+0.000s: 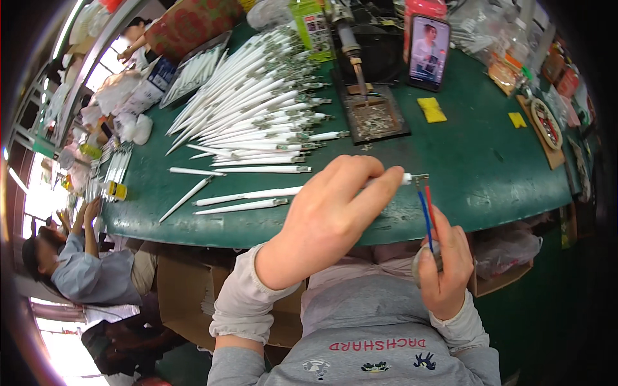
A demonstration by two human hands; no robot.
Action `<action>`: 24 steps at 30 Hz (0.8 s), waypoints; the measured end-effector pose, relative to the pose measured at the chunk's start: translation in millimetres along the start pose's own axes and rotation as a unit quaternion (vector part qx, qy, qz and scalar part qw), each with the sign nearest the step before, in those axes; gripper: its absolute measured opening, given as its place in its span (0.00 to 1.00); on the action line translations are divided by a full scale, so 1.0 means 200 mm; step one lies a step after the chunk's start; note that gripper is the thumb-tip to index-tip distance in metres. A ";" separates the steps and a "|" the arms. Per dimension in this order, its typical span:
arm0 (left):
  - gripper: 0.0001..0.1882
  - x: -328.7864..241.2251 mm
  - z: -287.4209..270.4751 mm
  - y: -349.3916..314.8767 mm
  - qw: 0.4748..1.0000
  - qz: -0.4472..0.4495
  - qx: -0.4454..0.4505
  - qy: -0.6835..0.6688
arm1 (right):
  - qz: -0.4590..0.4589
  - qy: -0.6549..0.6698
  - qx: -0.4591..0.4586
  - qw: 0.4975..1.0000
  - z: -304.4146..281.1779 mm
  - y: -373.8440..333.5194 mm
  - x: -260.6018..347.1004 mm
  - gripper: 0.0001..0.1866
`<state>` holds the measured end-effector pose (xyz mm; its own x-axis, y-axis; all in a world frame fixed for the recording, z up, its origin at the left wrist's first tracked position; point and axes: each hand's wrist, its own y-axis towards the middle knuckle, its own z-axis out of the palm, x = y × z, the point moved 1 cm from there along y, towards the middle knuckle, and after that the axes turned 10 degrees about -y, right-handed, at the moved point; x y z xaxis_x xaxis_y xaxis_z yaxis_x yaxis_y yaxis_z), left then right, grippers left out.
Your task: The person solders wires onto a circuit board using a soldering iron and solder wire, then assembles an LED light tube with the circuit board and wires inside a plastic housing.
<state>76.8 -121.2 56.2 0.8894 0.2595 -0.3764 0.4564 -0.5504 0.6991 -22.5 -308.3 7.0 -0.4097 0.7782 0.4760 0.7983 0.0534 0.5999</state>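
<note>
My left hand (335, 202) is closed round a white pen-shaped stick, and its white end with a small metal-and-board tip (418, 176) pokes out past the fingers. A long white shaft (251, 195) on the other side of the hand lies in line with it; the fingers hide the middle. Below the tip, my right hand (445, 267) grips a grey rounded device (426, 265), mostly covered by the fingers. From it a blue lead (425, 215) and a red lead (430, 201) rise to the tip and seem to touch it.
A large pile of white sticks (251, 96) covers the left of the green table (489, 174). Behind stands a soldering iron (351, 51) over a dark tray (376, 122). A phone (428, 55), yellow sponge (431, 110) and tape roll (546, 123) lie right. Another person (96, 273) sits left.
</note>
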 end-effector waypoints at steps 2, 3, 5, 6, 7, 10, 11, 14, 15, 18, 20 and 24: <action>0.21 0.00 0.00 -0.01 1.000 -0.002 0.000 0.012 | 0.006 -0.012 0.005 1.000 0.01 0.00 0.00 0.29; 0.21 0.00 0.00 -0.01 1.000 0.002 0.002 0.014 | 0.005 -0.015 0.009 1.000 0.01 0.00 0.00 0.29; 0.21 -0.01 -0.01 -0.02 1.000 -0.003 0.003 0.014 | 0.000 -0.012 0.008 1.000 0.01 -0.01 0.00 0.29; 0.21 -0.01 -0.01 -0.02 1.000 -0.006 0.004 0.007 | 0.000 -0.015 0.005 1.000 0.01 -0.01 0.00 0.29; 0.21 -0.01 -0.01 -0.02 1.000 -0.006 0.003 0.008 | -0.001 -0.014 0.005 1.000 0.02 -0.01 0.00 0.29; 0.21 -0.01 -0.01 -0.02 1.000 -0.003 0.007 0.011 | -0.005 -0.021 -0.008 1.000 0.03 -0.01 0.00 0.29; 0.21 -0.02 -0.02 -0.02 1.000 -0.009 0.006 0.014 | -0.004 -0.020 -0.010 1.000 0.03 -0.01 0.01 0.29; 0.21 -0.02 -0.03 -0.04 1.000 -0.013 -0.002 0.012 | -0.001 -0.029 -0.012 1.000 0.03 -0.01 0.02 0.29; 0.22 -0.02 -0.03 -0.03 1.000 -0.012 -0.010 0.016 | -0.004 -0.031 -0.013 0.999 0.03 0.00 0.02 0.29; 0.22 -0.02 -0.02 -0.04 1.000 -0.018 -0.007 0.016 | -0.001 -0.015 -0.010 1.000 0.03 0.01 0.02 0.29; 0.22 -0.01 -0.02 -0.03 1.000 -0.016 -0.003 0.017 | 0.005 -0.009 -0.012 1.000 0.03 0.01 0.01 0.29; 0.21 0.00 -0.02 -0.04 1.000 -0.016 -0.006 0.020 | 0.005 0.001 -0.007 1.000 0.03 0.01 0.01 0.29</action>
<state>72.8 -114.4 54.1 0.8746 0.3078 -0.3746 0.4846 -0.5320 0.6944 -18.3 -302.7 5.1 -0.4019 0.7778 0.4833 0.7965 0.0366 0.6035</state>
